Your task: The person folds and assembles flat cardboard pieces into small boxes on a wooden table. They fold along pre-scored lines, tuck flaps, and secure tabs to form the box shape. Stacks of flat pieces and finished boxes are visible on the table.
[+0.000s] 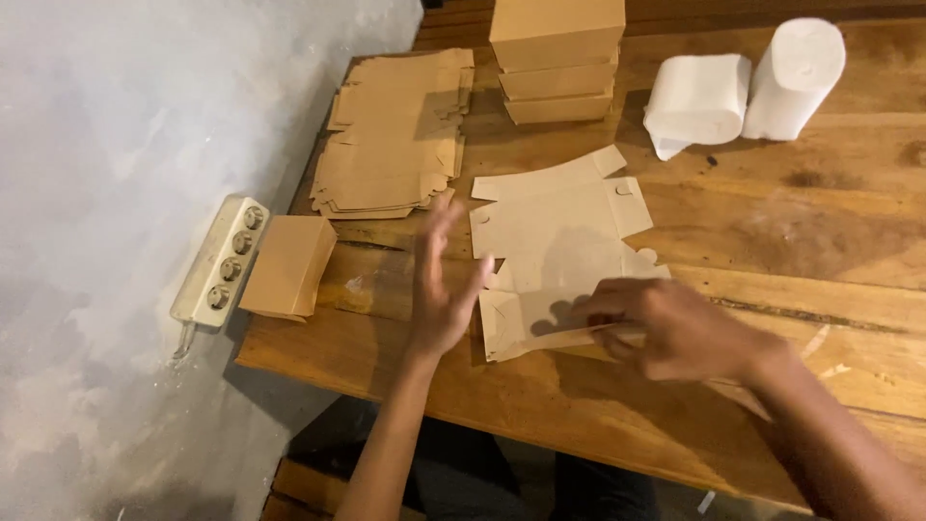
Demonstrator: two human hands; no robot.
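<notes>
Kraft-card box blank [559,251], flat, die-cut, on plank table [830,241]; right hand [675,328] pinches its near flap; left hand [444,289] spread, released, beside its edge.

Left hand [446,289] raised on edge, palm turned right, fingers straight and together, pointing up and away, blurred. Left forearm bare, slanting up from the bottom edge. Right hand [675,328] palm down, fingers curled and pinched toward the left, knuckles up. Right forearm bare, coming in from the lower right corner. Both hands just apart.
</notes>
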